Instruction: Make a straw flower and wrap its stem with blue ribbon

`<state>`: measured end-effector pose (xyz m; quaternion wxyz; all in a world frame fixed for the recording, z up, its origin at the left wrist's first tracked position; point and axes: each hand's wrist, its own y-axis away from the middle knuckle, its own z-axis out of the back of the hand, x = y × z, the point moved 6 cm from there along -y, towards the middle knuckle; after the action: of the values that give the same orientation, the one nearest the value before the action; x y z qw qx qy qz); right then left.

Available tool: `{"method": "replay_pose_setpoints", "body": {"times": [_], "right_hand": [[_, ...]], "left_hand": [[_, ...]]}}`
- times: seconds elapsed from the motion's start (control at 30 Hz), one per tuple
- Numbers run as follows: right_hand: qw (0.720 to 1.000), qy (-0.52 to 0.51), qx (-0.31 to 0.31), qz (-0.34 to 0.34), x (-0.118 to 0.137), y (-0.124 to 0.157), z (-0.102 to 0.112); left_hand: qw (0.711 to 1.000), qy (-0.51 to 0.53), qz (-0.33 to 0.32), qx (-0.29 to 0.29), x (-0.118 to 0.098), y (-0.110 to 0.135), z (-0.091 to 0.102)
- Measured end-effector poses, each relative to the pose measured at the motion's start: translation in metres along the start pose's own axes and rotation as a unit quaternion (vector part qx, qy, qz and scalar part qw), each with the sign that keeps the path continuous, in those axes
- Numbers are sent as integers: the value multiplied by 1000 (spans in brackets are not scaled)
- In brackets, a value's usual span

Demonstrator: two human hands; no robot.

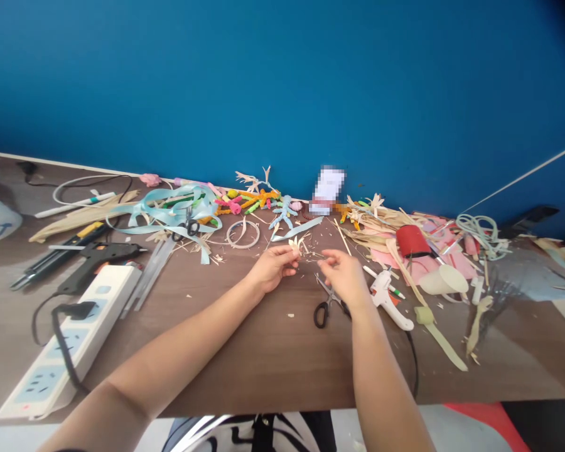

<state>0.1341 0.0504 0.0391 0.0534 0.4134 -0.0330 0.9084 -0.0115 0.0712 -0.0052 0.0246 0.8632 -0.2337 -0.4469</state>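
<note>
My left hand [275,267] pinches a small cream flower of pale, husk-like strips [295,245] between thumb and fingertips, a little above the table. To its right, my right hand [343,273] is closed with thumb and forefinger together, apart from the flower. Anything thin between those fingertips is too small to make out. Black-handled scissors [322,312] lie under and beside my right hand, partly hidden by it. Small pale scraps are scattered around both hands. A white glue gun [390,304] lies just right of my right wrist.
At left are a white power strip [87,339], a black glue gun [98,260] and clear glue sticks [148,279]. Light blue ribbon [162,213] and colourful fuzzy stems [258,199] lie behind. Right are a red roll [413,242], pale husks and green tape [424,316]. A blurred phone-like screen [328,188] leans on the wall.
</note>
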Motion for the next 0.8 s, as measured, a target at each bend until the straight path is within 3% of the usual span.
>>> {"method": "replay_pose_setpoints", "body": {"times": [0.1, 0.23, 0.37, 0.57, 0.7, 0.77, 0.8], "right_hand": [[989, 139, -28, 46, -3, -25, 6], [959, 251, 23, 127, 6, -48, -12], [930, 325, 88, 147, 10, -55, -28], [907, 368, 145, 145, 17, -57, -35], [902, 389, 121, 143, 35, -46, -28], [915, 369, 81, 141, 44, -32, -22], [937, 317, 50, 139, 48, -24, -19]], "left_hand": [[999, 52, 3, 4, -6, -2, 3], [996, 85, 8, 3, -7, -3, 5], [994, 105, 9, -8, -6, -5, 7], [987, 157, 32, -12, -4, -7, 8], [975, 215, 52, 1, -2, -9, 9], [967, 246, 62, 10, -1, -10, 9], [963, 260, 68, 13, -1, -10, 9]]}}
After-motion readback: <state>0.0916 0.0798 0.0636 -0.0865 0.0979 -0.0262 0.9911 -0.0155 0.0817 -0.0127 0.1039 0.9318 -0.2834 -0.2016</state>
